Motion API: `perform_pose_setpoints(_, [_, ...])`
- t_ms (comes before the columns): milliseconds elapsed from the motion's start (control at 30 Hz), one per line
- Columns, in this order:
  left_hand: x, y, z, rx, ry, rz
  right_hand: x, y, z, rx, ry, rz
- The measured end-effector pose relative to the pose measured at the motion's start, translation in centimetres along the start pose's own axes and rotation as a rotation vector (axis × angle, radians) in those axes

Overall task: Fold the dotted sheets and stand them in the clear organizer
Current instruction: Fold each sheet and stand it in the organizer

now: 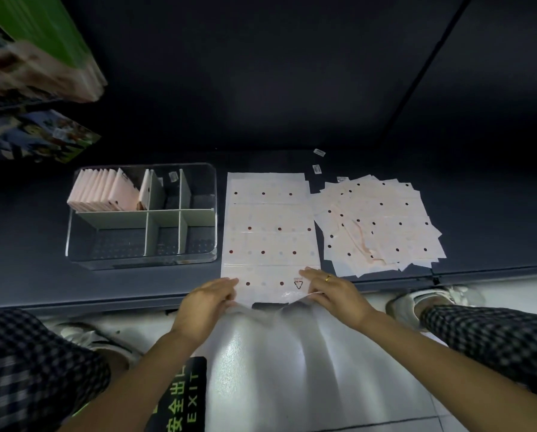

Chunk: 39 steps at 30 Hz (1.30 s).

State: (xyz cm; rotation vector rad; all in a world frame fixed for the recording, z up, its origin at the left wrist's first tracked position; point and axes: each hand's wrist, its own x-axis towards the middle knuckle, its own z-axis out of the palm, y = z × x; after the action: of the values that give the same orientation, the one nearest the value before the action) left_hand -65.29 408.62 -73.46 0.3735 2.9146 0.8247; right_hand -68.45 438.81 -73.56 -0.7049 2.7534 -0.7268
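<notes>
A long pale-pink dotted sheet [268, 226] lies flat on the dark shelf, stretched away from me. My left hand [208, 302] pinches its near left edge. My right hand [335, 293], with a gold ring, holds the near right corner, fingers lying on the sheet. A glossy part of the sheet hangs over the shelf edge toward me. The clear organizer [142, 260] stands to the left of the sheet. Several folded pink sheets [103, 193] stand upright in its back left compartment, and one more folded sheet [145, 190] in the back middle one.
A loose pile of dotted sheets [379, 222] lies to the right of the flat sheet. Small label scraps [318, 152] sit behind it. Packaged goods [39, 57] hang at upper left. My knees and shoes flank the shelf edge; an EXIT floor sign [183, 400] lies below.
</notes>
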Motion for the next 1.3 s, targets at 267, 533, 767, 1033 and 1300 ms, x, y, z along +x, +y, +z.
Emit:
perform_pose_setpoints(267, [3.6,0.9,-4.8,-0.539,-0.253,-0.224,4.9,-0.6,-6.4,0.648,-0.304,0.481])
perform_pose_setpoints(533, [4.0,3.6,-4.1,-0.199,0.264,0.031,9.7,0.8,-6.9,1.099,-0.151,1.007])
perform_pose_setpoints(767, [3.3,1.6,0.7,0.155,-0.221,0.115,7.4,1.8,-5.4,0.395,-0.054,0.401])
perform_pose_setpoints(1033, [3.1,1.2,2.0,0.225,-0.234,0.133,5.8,3.3,-4.1,-0.171,-0.036,-0.020])
perform_pose_setpoints(1300, [3.6,3.2,0.8,0.085,0.108,0.207,9.2,3.3,-6.9,0.320,-0.231,0.326])
